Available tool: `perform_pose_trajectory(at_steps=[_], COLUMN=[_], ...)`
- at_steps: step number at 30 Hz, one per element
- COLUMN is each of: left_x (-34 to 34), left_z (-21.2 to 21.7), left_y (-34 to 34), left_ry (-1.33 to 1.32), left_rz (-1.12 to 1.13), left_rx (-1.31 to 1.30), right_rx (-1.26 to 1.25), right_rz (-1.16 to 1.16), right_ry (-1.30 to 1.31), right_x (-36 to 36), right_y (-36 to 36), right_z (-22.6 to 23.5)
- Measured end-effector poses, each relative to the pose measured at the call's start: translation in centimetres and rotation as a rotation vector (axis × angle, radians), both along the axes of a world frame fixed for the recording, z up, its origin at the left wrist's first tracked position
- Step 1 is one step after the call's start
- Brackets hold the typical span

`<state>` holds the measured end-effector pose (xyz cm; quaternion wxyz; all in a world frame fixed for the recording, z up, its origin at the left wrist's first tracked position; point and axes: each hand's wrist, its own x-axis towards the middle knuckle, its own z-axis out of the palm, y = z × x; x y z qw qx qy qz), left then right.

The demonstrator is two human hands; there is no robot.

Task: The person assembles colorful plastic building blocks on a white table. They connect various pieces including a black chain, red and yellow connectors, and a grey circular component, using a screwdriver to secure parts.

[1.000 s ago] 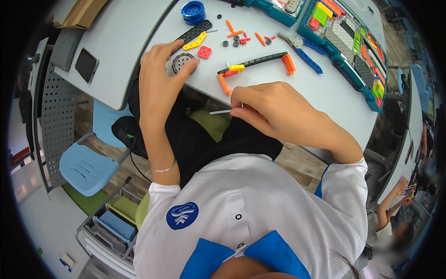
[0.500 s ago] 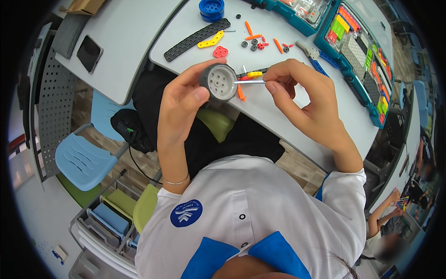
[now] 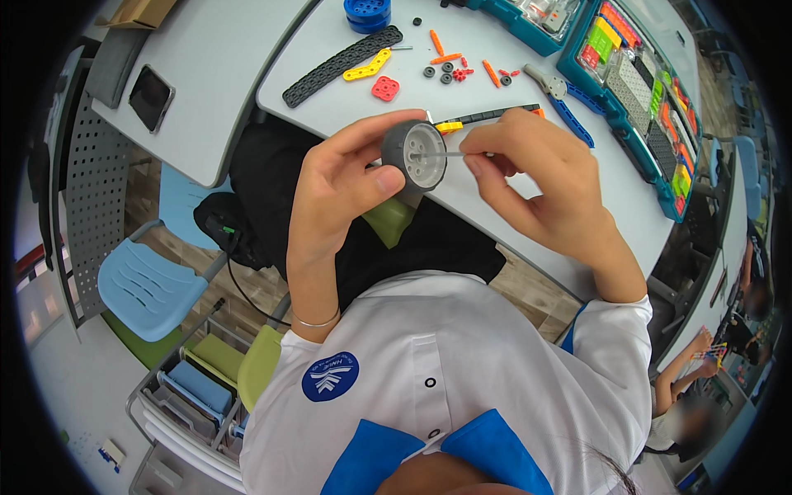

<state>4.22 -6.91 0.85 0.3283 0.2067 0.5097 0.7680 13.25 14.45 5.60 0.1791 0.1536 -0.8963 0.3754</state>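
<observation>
My left hand (image 3: 342,177) grips a grey toy wheel (image 3: 427,165) with a black tyre, its holed hub turned to the right. Between thumb and forefinger, my right hand (image 3: 536,169) pinches a thin metal axle (image 3: 445,154). The axle's far end meets the middle of the hub; how deep it sits I cannot tell. Behind my hands, at the table's near edge, lies a black beam (image 3: 492,115) with a yellow piece (image 3: 448,128) and an orange end. Past the left hand lie a red plate (image 3: 384,88), a yellow bent beam (image 3: 367,66) and a long black tread strip (image 3: 342,66).
A blue wheel rim (image 3: 367,13) stands far left. Several orange pins and grey bushings (image 3: 446,78) lie mid-table. A blue-grey plier-like tool (image 3: 561,95) and a teal parts case (image 3: 652,169) are at right. A phone (image 3: 152,97) rests on the left table; blue chairs (image 3: 153,285) stand left.
The wheel has moved right and its hub has turned more toward the right. The axle now points at the hub's centre, with less of it showing between wheel and fingers.
</observation>
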Motion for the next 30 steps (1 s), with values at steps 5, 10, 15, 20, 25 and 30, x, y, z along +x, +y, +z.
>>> perform_pose_trajectory(at_steps=[5,10,15,20,25,30], left_x=[0.1,0.9,2.5,3.5,3.4,3.7], left_z=[0.4,0.3,0.2,-0.7,-0.2,-0.1], left_y=[0.0,0.1,1.2,1.9,1.5,1.3], left_ry=[0.030,0.080,0.075,0.084,0.113,0.107], left_rz=[0.012,0.077,0.139,0.227,0.210,0.296], left_rx=[-0.039,-0.062,-0.042,0.115,0.063,0.060], right_rx=[0.008,-0.051,-0.227,-0.332,-0.304,-0.282], right_rz=[0.012,0.017,-0.035,0.001,0.051,-0.009], right_ry=[-0.018,-0.115,-0.236,-0.206,-0.178,-0.163], right_x=[0.0,-0.1,0.1,0.4,0.2,0.1], right_y=[0.1,0.1,-0.1,-0.8,-0.7,-0.5], right_z=[-0.5,-0.4,-0.2,-1.2,-1.5,-0.4])
